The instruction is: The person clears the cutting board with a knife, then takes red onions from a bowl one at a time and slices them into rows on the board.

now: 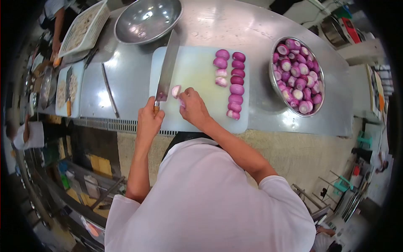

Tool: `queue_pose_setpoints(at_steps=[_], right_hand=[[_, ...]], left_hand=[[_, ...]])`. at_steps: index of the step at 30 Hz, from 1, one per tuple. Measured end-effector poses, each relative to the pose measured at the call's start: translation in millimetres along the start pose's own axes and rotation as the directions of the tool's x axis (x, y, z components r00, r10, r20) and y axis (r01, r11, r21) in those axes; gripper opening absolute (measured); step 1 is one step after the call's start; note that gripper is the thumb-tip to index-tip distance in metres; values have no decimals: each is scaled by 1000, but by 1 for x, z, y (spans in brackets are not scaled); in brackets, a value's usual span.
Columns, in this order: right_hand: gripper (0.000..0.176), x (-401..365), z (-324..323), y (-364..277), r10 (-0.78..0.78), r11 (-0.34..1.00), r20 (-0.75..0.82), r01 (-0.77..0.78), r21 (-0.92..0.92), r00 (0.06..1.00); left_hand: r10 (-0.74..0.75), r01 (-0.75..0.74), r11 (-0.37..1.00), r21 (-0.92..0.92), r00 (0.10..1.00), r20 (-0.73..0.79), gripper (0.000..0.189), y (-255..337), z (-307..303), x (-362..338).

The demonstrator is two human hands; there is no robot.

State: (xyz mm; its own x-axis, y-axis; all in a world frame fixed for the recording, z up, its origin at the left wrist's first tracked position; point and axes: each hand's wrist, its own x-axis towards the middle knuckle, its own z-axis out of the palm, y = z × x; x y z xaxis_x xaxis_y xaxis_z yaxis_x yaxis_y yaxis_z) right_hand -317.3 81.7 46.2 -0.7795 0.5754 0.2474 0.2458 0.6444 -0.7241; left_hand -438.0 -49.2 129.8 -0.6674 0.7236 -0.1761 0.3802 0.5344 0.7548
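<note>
My left hand [150, 116] is wrapped round the wooden handle of a large kitchen knife [168, 63], its broad blade pointing away from me over the left part of the white cutting board [197, 122]. Close to the blade lies a cut piece of red onion [176, 91], pale face showing. My right hand [194, 108] is closed, fingers curled down on the board over another bit of onion that is mostly hidden beneath them. Two columns of peeled onion halves [236, 89] line the right side of the board, mostly purple side up.
A steel bowl heaped with peeled red onions [299, 77] stands right of the board. Beyond the board is a large steel bowl [147, 23]. Leftward lie a metal rod [110, 90], a second board with a knife [68, 92], and a white basket [84, 27] near a co-worker's arm [57, 33].
</note>
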Motion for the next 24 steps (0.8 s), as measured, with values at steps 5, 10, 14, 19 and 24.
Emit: queue_pose_setpoints(at_steps=[5,10,14,19,24], right_hand=[[22,-7,-44,35,116,985,-148,-133,-111,982],[18,-6,-55,46,-6,960,-302,-80,-270,953],[30,13,-13,-10,131,991,-59,-131,7,990],[35,30,34,-21,37,983,-17,-40,-178,999],[24,18,36,-2,61,978,-90,-78,-193,994]], left_hand=[[-52,53,999,-12,996,73,19,-19,1,3],[-59,64,997,-43,992,114,40,-40,7,15],[-32,50,993,-107,986,166,38,-40,10,22],[29,-8,988,-157,991,132,33,-56,14,31],[14,14,990,-144,981,194,28,-49,1,36]])
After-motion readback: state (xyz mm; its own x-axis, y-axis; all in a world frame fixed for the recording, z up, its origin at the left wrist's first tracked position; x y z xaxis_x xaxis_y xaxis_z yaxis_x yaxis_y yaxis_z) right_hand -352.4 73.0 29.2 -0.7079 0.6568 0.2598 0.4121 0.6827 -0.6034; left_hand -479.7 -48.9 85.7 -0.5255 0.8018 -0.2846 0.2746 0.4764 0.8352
